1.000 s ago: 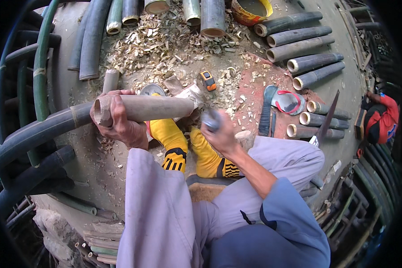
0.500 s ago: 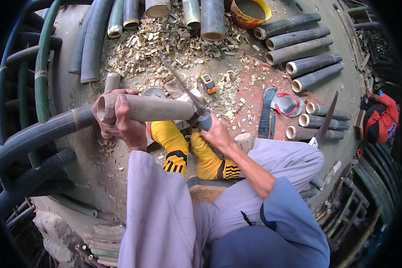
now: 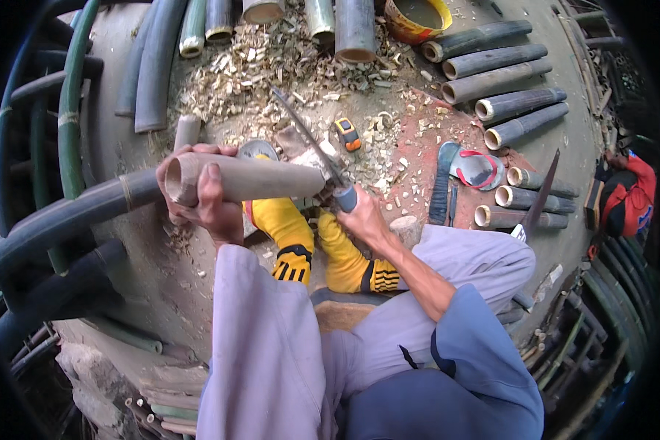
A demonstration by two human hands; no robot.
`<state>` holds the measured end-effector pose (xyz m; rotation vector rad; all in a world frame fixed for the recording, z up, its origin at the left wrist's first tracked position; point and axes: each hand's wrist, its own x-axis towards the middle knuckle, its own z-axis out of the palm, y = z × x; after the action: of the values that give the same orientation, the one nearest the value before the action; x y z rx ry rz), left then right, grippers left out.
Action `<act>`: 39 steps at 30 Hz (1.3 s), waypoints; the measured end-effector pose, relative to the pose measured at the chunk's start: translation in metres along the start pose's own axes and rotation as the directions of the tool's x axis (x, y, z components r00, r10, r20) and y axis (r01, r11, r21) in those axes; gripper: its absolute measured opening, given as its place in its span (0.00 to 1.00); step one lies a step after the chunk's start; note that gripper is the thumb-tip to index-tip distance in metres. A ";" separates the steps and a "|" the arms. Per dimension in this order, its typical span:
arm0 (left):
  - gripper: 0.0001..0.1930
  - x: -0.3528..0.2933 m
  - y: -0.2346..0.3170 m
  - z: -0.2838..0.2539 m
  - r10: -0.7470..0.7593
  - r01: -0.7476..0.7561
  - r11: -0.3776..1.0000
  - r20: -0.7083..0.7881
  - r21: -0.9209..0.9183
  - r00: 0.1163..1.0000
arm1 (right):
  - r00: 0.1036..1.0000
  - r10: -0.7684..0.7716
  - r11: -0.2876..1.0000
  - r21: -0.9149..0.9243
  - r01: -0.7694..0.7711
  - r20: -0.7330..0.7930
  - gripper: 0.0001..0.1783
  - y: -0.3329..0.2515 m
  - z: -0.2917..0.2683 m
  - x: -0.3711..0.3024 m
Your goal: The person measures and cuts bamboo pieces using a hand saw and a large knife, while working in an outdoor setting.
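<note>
My left hand (image 3: 211, 205) is wrapped around the left end of a pale, scraped bamboo tube (image 3: 268, 177), held nearly level above my feet. Its open mouth faces left. In my right hand (image 3: 367, 221) is the blue-grey handle of a long knife (image 3: 306, 134). The narrow blade slants up and to the left, its base close against the tube's right end; whether it touches is hard to tell. Just below the tube are my feet in yellow socks (image 3: 282, 227) with black bands. A small piece of bamboo (image 3: 188, 130) stands beyond my left hand.
Bamboo shavings (image 3: 271, 66) cover the ground ahead. A tape measure (image 3: 347, 135), a flip-flop (image 3: 479, 169) and a yellow-rimmed bucket (image 3: 433, 28) lie about. Cut bamboo tubes (image 3: 497, 62) line the right. A dark pointed blade (image 3: 543, 191) rises beside my knee. A person in red (image 3: 631, 187) sits far right.
The whole view has shifted slightly. The tube's left end has tipped a little, showing its mouth rounder. Both hands keep their grips, and the knife stays at the tube's right end.
</note>
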<state>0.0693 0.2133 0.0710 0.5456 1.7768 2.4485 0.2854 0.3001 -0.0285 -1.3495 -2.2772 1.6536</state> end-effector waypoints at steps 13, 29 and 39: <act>0.28 -0.005 0.003 -0.008 -0.030 0.087 0.967 0.231 -0.240 0.972 | 0.986 -0.162 0.984 0.064 0.164 -0.037 0.14 -0.002 0.010 -0.003; 0.29 0.000 0.005 -0.014 0.043 0.048 0.958 0.306 -0.284 0.951 | 0.989 -0.136 0.990 0.028 0.135 0.060 0.17 -0.007 -0.009 -0.009; 0.31 0.012 0.006 -0.026 -0.118 0.112 0.993 0.270 0.039 0.956 | 0.994 -0.108 0.994 -0.003 0.108 0.013 0.18 0.020 0.011 -0.007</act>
<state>0.0510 0.1912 0.0723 0.7197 1.6776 2.1582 0.2967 0.2883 -0.0457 -1.1968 -2.3166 1.6301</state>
